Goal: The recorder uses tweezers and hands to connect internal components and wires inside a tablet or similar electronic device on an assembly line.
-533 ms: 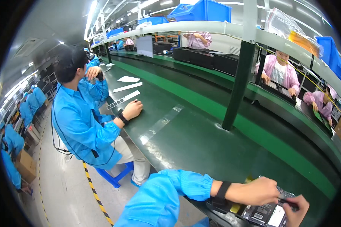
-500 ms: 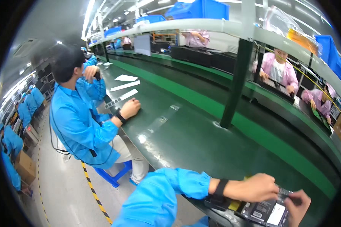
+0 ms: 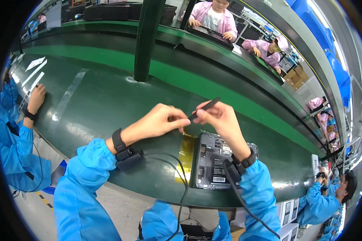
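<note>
In front of me my right hand (image 3: 219,120) grips a slim black pen-like tool (image 3: 208,105), tilted with its upper end to the right. At the tool's lower tip, the thumb and finger of my left hand (image 3: 163,120) are pinched together; whatever may be between them is too small to make out. Below my right hand lies an opened flat electronic device (image 3: 207,160), its inner boards and a black labelled battery (image 3: 219,170) exposed. My right forearm hides part of it. A strip of yellow film (image 3: 185,154) lies along its left side.
Black wrist straps (image 3: 118,140) with trailing cables (image 3: 184,180) hang from both my wrists. A dark green post (image 3: 147,44) rises from the green bench (image 3: 96,116). A co-worker's hand (image 3: 37,98) rests near white strips at left; another person (image 3: 323,201) works at right.
My view has swung right and down, bringing the device to the centre. My hands have lifted off the device and come together above it, the black tool now plainly visible in my right hand.
</note>
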Available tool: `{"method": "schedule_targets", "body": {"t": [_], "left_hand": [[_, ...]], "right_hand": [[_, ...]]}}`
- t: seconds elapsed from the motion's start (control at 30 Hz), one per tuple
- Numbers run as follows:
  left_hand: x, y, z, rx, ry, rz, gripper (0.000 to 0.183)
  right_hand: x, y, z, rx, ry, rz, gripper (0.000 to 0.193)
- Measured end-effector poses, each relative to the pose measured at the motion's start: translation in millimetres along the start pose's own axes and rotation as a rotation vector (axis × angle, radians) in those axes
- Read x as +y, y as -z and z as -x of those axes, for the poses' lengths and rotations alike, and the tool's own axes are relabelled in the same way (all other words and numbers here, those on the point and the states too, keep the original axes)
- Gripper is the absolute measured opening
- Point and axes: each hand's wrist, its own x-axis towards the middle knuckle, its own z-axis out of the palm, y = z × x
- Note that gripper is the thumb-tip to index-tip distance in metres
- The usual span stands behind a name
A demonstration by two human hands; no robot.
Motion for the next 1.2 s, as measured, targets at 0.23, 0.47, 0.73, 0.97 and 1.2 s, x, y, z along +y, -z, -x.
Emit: {"method": "schedule_targets", "body": {"t": [0.23, 0.47, 0.73, 0.97, 1.2], "left_hand": [[-50, -8, 11, -0.094, -0.272, -0.828, 0.080], [-49, -13, 11, -0.080, -0.294, -0.877, 0.072], [-43, -19, 7, -0.070, -0.273, -0.907, 0.069], [-46, -18, 10, -0.067, -0.265, -0.907, 0.069], [-45, -18, 10, -0.061, -0.277, -0.911, 0.069]], "right_hand": [[73, 9, 1, 0.159, 0.046, 0.085, 0.020], [75, 4, 1, 0.174, 0.051, 0.128, 0.017], [73, 7, 4, 0.184, 0.031, 0.173, 0.016], [75, 4, 2, 0.193, 0.033, 0.162, 0.017], [70, -1, 2, 0.237, 0.070, 0.157, 0.017]]}}
